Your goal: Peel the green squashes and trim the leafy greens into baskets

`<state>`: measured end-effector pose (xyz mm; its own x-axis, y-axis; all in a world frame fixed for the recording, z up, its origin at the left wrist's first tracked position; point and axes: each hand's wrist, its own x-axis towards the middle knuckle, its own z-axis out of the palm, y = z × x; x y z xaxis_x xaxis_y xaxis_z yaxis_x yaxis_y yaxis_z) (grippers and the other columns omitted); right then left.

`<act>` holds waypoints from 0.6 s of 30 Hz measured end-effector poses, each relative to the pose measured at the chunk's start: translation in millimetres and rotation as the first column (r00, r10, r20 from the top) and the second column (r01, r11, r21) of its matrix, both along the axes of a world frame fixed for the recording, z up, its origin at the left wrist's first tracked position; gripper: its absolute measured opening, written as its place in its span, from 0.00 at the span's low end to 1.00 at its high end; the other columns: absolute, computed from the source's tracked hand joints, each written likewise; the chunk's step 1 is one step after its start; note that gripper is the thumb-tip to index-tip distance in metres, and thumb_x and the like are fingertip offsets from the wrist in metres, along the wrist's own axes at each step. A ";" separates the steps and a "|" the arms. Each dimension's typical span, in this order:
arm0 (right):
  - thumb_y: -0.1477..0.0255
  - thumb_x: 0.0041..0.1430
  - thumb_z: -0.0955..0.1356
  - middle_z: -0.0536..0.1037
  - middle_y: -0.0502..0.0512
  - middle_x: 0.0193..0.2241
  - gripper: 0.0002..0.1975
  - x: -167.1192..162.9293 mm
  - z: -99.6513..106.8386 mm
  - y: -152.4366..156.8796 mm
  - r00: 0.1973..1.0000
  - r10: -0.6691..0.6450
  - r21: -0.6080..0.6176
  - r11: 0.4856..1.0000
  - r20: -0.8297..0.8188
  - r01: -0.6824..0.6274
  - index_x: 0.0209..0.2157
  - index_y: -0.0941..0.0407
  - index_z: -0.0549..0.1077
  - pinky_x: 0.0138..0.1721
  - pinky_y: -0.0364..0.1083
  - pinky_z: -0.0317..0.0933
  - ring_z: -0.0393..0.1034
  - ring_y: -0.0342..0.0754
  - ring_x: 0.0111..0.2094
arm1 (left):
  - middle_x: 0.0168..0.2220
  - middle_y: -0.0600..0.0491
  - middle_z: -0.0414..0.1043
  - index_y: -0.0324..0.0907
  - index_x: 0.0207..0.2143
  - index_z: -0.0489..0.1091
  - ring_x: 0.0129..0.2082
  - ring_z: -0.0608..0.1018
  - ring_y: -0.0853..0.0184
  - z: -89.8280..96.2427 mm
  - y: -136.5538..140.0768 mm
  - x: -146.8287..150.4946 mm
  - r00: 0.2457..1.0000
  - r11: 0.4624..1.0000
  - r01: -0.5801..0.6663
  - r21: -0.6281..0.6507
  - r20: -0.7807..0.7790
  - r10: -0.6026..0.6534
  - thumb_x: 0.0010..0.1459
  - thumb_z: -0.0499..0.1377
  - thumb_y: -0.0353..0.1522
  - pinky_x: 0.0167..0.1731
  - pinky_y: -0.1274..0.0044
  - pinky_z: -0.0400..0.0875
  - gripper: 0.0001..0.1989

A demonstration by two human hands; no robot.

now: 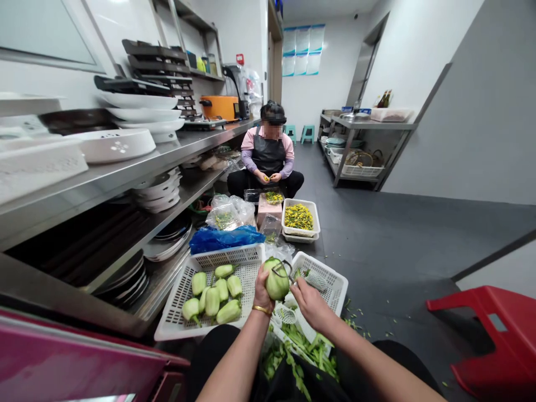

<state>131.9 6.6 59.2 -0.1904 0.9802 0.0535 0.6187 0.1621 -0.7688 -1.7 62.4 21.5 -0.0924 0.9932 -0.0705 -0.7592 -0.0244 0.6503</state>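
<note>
- Left hand (264,287): mine; grip curled round the left side of one round green vegetable (276,286), pressed to its skin. Gold bangle (262,309) at the wrist.
- Round green vegetable, location: between my two hands, the left the nearer, right up against it. Long axis seems to run up and away from me; exact tilt cannot be told.
- Peeler (291,280): slim handle, dark looped head lying across the vegetable's upper right face; whether the edge bites, I cannot tell.
- Right hand (310,302): mine; grip pinching the peeler's handle, to the vegetable's lower right.
- Worktop (180,149): steel, smooth, long; carries glossy white dishes (119,146), rounded.
- Left basket (247,255): white plastic, slotted walls. Contents: pale green vegetables (213,301), oblong, smooth, faintly ribbed, lying at mixed angles, some touching.
- Blue bag (226,239): thin plastic, crumpled, just behind the left basket.
- Co-worker (268,153): crouched ahead, dark apron, small yellow pieces in hand.
- Yellow flowers (298,216): small, heaped in a white tray (317,223).
- Green strips (307,343): limp, tangled, below my hands.
- Right basket (340,282): white plastic, perforated.
- Red stool (494,329): moulded plastic, far right.
</note>
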 end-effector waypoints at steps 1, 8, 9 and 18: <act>0.60 0.61 0.51 0.66 0.51 0.23 0.14 -0.5 -14.9 -11.1 1.000 0.008 -0.021 1.000 -0.015 -0.008 0.32 0.53 0.57 0.30 0.45 0.54 0.64 0.49 0.27 | 0.31 0.53 0.74 0.41 0.39 0.69 0.31 0.76 0.63 0.0 1.2 -1.4 1.000 0.999 -0.023 -0.023 0.011 0.023 0.41 0.64 0.35 0.35 0.73 0.71 0.19; 0.57 0.61 0.51 0.71 0.54 0.27 0.17 34.5 -85.0 -75.4 0.993 0.100 -0.196 0.974 -0.067 -0.111 0.31 0.53 0.60 0.34 0.45 0.58 0.67 0.48 0.31 | 0.26 0.50 0.73 0.39 0.38 0.69 0.29 0.78 0.58 3.8 10.0 -11.4 0.991 0.944 -0.019 -0.330 0.120 0.062 0.44 0.59 0.41 0.30 0.69 0.72 0.20; 0.57 0.61 0.51 0.71 0.53 0.26 0.17 35.2 -75.1 -69.0 0.995 0.087 -0.170 0.981 -0.053 -0.095 0.30 0.53 0.60 0.33 0.45 0.57 0.67 0.48 0.30 | 0.26 0.49 0.73 0.38 0.37 0.69 0.29 0.78 0.58 4.5 9.2 -10.3 0.990 0.934 0.002 -0.358 0.131 0.048 0.45 0.58 0.41 0.29 0.68 0.72 0.19; 0.63 0.62 0.52 0.69 0.53 0.24 0.12 -3.8 -65.1 -37.0 1.000 0.022 -0.060 0.998 -0.022 -0.023 0.34 0.54 0.59 0.29 0.45 0.54 0.66 0.50 0.27 | 0.23 0.52 0.72 0.39 0.32 0.70 0.23 0.76 0.63 -3.3 6.1 -4.4 0.992 0.928 -0.037 -0.372 0.098 0.079 0.44 0.59 0.40 0.28 0.71 0.72 0.15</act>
<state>128.0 -30.5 -6.0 -0.2116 0.9774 -0.0009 0.5988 0.1289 -0.7905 -6.2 68.4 18.3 -0.1197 0.8884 -0.4432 -0.8307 0.1548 0.5348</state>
